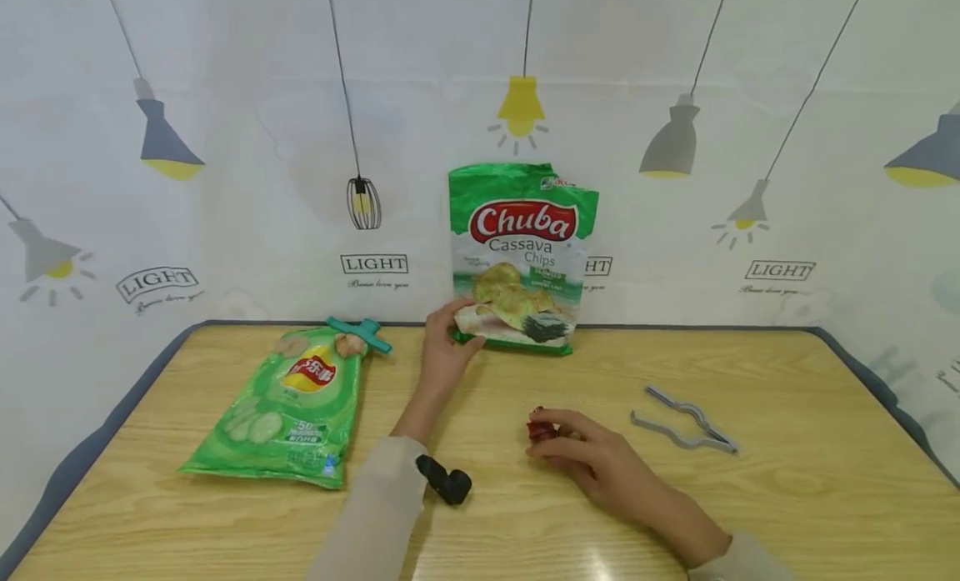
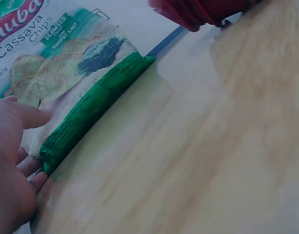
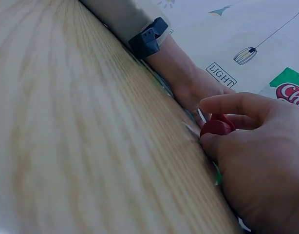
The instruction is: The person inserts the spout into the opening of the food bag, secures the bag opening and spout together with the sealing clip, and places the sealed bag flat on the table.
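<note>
Left hand (image 1: 444, 352) holds the upright Chuba bag (image 1: 525, 260) by its lower corner; right hand (image 1: 611, 468) pinches a red clip (image 1: 540, 430) near the grey tongs (image 1: 722, 442).

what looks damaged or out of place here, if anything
The Chuba bag, upright by the wall, looks odd at the top: its edge drops abruptly toward the right corner instead of running straight across, as if torn or cut there. Nothing looks spilled.

This is a screened indoor workspace. Lamp-printed sheeting (image 1: 435, 131) stands beyond the left hand (image 1: 445, 344); a wood-grain table (image 1: 525, 523) lies below.
</note>
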`<state>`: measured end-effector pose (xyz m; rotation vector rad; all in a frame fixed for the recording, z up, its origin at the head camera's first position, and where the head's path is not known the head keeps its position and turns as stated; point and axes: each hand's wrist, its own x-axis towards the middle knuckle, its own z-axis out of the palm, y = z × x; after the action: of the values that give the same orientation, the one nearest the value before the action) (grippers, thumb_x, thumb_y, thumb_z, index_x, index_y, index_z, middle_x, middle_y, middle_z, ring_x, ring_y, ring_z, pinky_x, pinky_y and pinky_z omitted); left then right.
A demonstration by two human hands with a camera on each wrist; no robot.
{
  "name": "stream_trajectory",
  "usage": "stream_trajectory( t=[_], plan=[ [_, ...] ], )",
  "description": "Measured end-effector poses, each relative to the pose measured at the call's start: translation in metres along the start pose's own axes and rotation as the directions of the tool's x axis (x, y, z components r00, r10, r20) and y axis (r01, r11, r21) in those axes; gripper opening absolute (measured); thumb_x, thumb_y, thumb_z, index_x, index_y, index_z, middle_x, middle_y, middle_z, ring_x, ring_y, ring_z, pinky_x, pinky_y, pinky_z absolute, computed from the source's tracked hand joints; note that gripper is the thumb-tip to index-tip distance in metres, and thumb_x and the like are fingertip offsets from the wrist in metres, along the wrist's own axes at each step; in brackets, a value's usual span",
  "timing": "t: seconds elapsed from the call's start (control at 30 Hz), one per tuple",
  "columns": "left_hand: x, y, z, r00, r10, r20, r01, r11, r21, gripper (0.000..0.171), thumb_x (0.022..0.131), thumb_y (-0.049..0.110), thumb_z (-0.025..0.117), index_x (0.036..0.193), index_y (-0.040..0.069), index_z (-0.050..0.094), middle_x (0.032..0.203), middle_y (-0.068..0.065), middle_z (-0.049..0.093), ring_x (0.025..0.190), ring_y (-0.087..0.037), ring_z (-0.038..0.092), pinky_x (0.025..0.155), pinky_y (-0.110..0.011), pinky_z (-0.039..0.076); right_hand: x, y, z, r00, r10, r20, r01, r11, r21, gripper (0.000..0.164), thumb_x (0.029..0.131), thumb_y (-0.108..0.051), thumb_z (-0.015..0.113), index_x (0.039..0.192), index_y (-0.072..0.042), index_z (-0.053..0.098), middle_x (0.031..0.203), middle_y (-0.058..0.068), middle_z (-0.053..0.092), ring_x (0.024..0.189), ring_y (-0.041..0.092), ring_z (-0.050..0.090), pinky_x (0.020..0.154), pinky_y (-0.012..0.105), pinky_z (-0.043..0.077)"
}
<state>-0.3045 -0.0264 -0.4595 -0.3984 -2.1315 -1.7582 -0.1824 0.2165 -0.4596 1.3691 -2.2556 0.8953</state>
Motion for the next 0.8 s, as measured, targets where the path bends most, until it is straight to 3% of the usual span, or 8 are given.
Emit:
stream_trajectory(
  t=[0.2, 0.33, 0.47, 0.57, 0.63, 0.7, 0.8],
  plan=[
    [-0.0005, 0.0023, -0.0021, 0.995, -0.089, 0.036, 0.089, 0.996, -0.017, 0.036, 0.084, 0.001, 0.073, 0.116, 0.015, 0.065, 0.119, -0.010, 0.041, 0.101, -0.027, 0.045, 0.084, -0.039, 0.042, 0.0009, -0.0038, -0.0024, 0.997, 0.073, 0.016, -0.072, 0.997, -0.022, 0.043, 0.080, 0.002, 0.074, 0.116, -0.021, 0.067, 0.136, 0.010, 0.048, 0.097, 0.015, 0.057, 0.074, 0.023, 0.049],
    [-0.0026, 0.0030, -0.0028, 0.996, -0.067, 0.058, 0.067, 0.998, 0.002, 0.029, 0.084, 0.004, 0.074, 0.111, 0.013, 0.068, 0.111, -0.011, 0.040, 0.086, -0.025, 0.042, 0.071, -0.034, 0.040, 0.0015, -0.0039, -0.0045, 0.997, 0.082, 0.011, -0.082, 0.996, -0.030, 0.041, 0.081, -0.006, 0.076, 0.117, -0.021, 0.067, 0.139, 0.010, 0.048, 0.097, 0.012, 0.056, 0.075, 0.028, 0.050],
    [-0.0031, 0.0033, -0.0033, 0.996, -0.027, 0.082, 0.023, 0.999, 0.046, 0.025, 0.082, 0.005, 0.075, 0.105, 0.013, 0.071, 0.104, -0.013, 0.041, 0.066, -0.028, 0.037, 0.058, -0.034, 0.040, 0.0005, -0.0010, -0.0054, 0.994, 0.103, 0.031, -0.102, 0.994, -0.045, 0.041, 0.083, -0.013, 0.075, 0.122, -0.019, 0.065, 0.138, 0.009, 0.049, 0.108, 0.018, 0.057, 0.082, 0.034, 0.051],
    [-0.0043, 0.0043, -0.0031, 0.994, -0.027, 0.109, 0.017, 0.996, 0.085, 0.023, 0.082, 0.008, 0.076, 0.103, 0.019, 0.072, 0.116, -0.012, 0.049, 0.089, -0.035, 0.055, 0.072, -0.044, 0.049, -0.0006, 0.0010, -0.0050, 0.992, 0.119, 0.043, -0.117, 0.992, -0.048, 0.042, 0.085, -0.013, 0.074, 0.125, -0.018, 0.063, 0.135, 0.007, 0.051, 0.116, 0.022, 0.055, 0.088, 0.036, 0.049],
    [-0.0050, 0.0051, -0.0026, 0.990, -0.033, 0.136, 0.020, 0.995, 0.102, 0.023, 0.083, 0.011, 0.076, 0.103, 0.022, 0.071, 0.124, -0.010, 0.054, 0.115, -0.039, 0.049, 0.080, -0.054, 0.047, -0.0013, 0.0018, -0.0043, 0.991, 0.128, 0.042, -0.127, 0.991, -0.043, 0.042, 0.085, -0.012, 0.074, 0.125, -0.017, 0.063, 0.133, 0.007, 0.052, 0.117, 0.021, 0.054, 0.090, 0.034, 0.048],
    [-0.0063, 0.0052, -0.0018, 0.987, -0.021, 0.157, 0.002, 0.992, 0.123, 0.024, 0.084, 0.011, 0.075, 0.104, 0.024, 0.072, 0.127, -0.007, 0.058, 0.135, -0.041, 0.028, 0.096, -0.059, 0.037, -0.0021, 0.0018, -0.0038, 0.990, 0.139, 0.031, -0.138, 0.990, -0.028, 0.044, 0.083, -0.011, 0.075, 0.125, -0.015, 0.063, 0.132, 0.006, 0.054, 0.117, 0.020, 0.055, 0.089, 0.031, 0.048],
    [-0.0059, 0.0046, -0.0014, 0.986, 0.028, 0.164, -0.050, 0.990, 0.134, 0.025, 0.083, 0.009, 0.075, 0.106, 0.020, 0.072, 0.116, -0.003, 0.065, 0.126, -0.035, 0.045, 0.103, -0.053, 0.033, -0.0018, 0.0019, -0.0032, 0.987, 0.160, 0.013, -0.160, 0.987, -0.007, 0.047, 0.081, -0.011, 0.077, 0.126, -0.014, 0.063, 0.131, 0.006, 0.055, 0.111, 0.018, 0.057, 0.082, 0.028, 0.050]
  ],
)
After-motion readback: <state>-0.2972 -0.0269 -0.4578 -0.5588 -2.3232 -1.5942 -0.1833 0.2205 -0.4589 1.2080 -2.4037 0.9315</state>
